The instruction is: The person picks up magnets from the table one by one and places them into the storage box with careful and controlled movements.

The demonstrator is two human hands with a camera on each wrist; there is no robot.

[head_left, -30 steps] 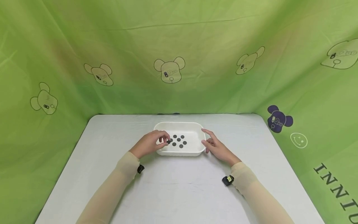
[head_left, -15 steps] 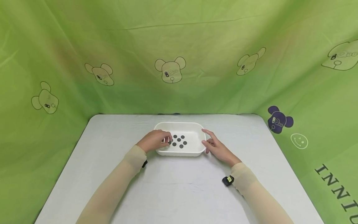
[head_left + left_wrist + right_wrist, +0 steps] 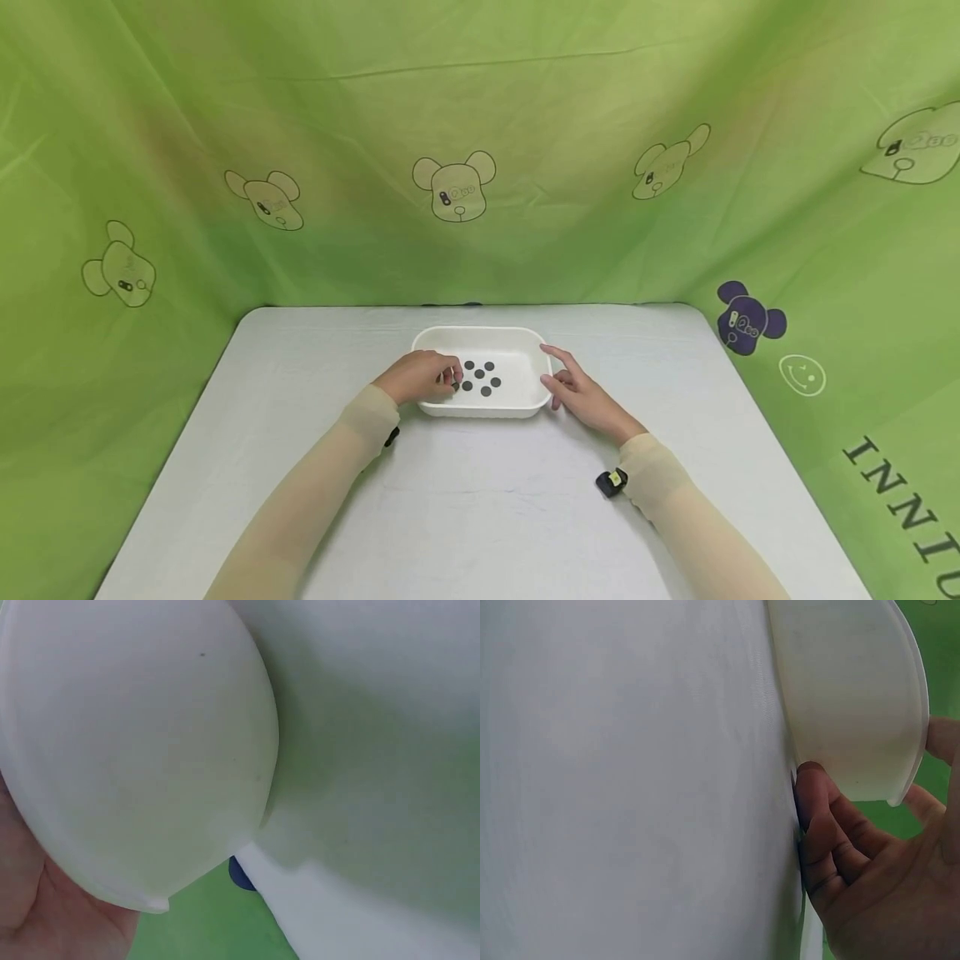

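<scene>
A white rectangular tray with rounded corners stands on the table. Several flat black discs lie on its floor. My left hand reaches over the tray's left end, its fingertips low inside, pinching a black disc that the fingers partly cover. In the left wrist view the tray's outer wall hides those fingertips; only the palm shows. My right hand holds the tray's right end, thumb and forefinger at the rim. The right wrist view shows the other fingers curled against the outer wall.
White cloth covers the table. Green fabric with printed bear heads hangs behind and at both sides. A small black device sits at the right wrist.
My left hand has moved slightly right and deeper into the tray with the disc, its fingertips now lower among the others. The right hand and tray have stayed put.
</scene>
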